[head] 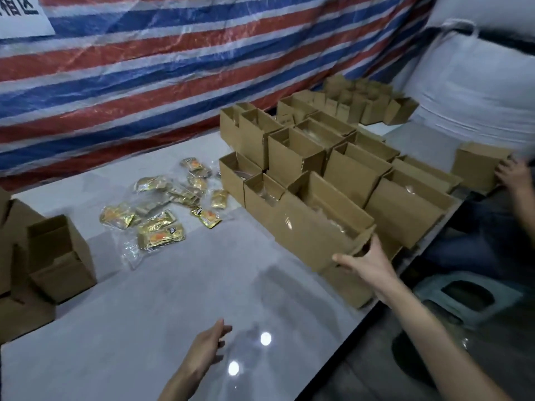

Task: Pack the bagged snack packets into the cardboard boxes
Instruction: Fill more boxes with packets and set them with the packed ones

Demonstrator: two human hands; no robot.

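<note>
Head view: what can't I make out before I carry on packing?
Cardboard box rows, head view: their walls hide most contents.
Snack packets, head view: print too small and blurred.
Right hand grips the nearest box; the box end hides its fingertips.
Left-side boxes, head view: cut off by the frame edge.

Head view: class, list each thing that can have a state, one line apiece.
nearest box: open-topped, held at its corner
right hand: grips the nearest box
left hand: open, holding nothing
snack packets: loose on the table, unpacked
left-side box: open-topped, upright
</note>
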